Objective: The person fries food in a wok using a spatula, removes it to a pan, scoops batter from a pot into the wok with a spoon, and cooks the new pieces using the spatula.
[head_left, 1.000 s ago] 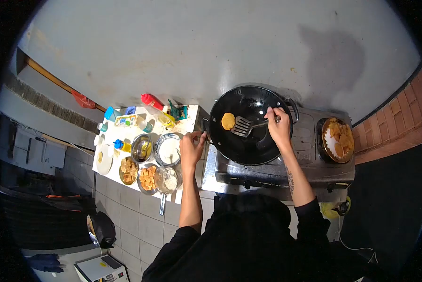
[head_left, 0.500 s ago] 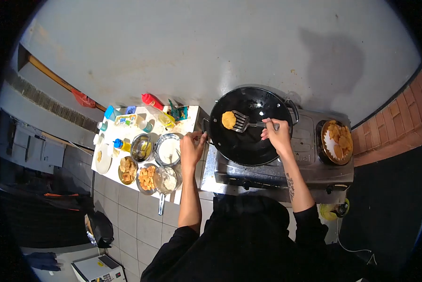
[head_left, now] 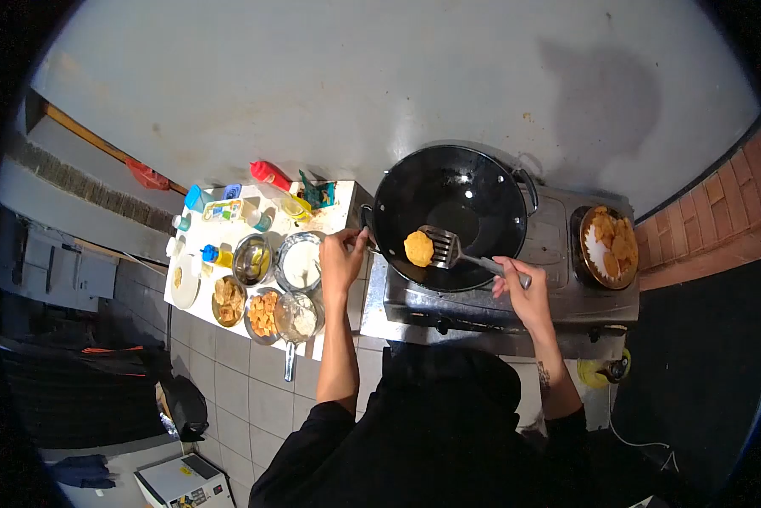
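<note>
My right hand grips the handle of a slotted metal spatula over the near rim of a black wok. A round golden fritter lies at the spatula's tip, on the near left side of the wok. My left hand is closed at the wok's left handle, with thumb and fingers pinched on it. The wok sits on the left side of a metal stove.
A plate of fried pieces stands on the stove's right side. On the white table at left are a bowl of white powder, a pan, orange pieces, a red bottle and several other containers.
My right hand has moved toward me and slightly right with the spatula. The fritter has shifted toward the wok's near side. My left hand has stayed at the wok's handle.
</note>
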